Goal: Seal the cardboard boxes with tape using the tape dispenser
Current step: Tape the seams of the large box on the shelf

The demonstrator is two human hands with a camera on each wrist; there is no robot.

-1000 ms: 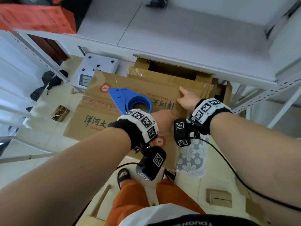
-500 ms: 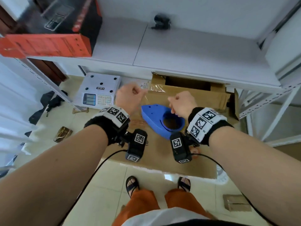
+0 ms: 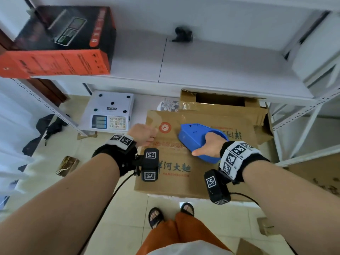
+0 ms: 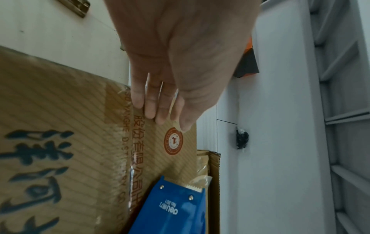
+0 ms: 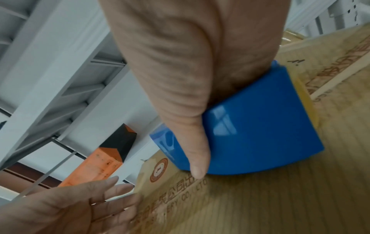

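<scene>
A brown cardboard box point(image 3: 184, 173) with printed characters stands on the floor in front of me, flaps down, with clear tape along its middle seam. My right hand point(image 3: 211, 144) grips the blue tape dispenser point(image 3: 191, 138), fingers inside the roll's hole and thumb along its side; the dispenser point(image 5: 260, 134) rests on the box top at the seam. My left hand point(image 3: 145, 134) lies with straight fingers point(image 4: 150, 107) on the box's left end, beside the red round logo point(image 4: 173, 141). The dispenser's toothed blade point(image 4: 192, 187) points toward that hand.
A second, open cardboard box point(image 3: 220, 102) sits behind, partly under the white shelf point(image 3: 202, 70). A white scale point(image 3: 110, 113) lies on the floor at left. An orange-black carton point(image 3: 60, 48) stands on the shelf. Shelf posts point(image 3: 303, 129) rise at right. My sandalled feet point(image 3: 156, 216) are below.
My right hand has taken hold of the dispenser and set it on the seam. My left hand, curled above the box half a second ago, now lies flat on the box's left end.
</scene>
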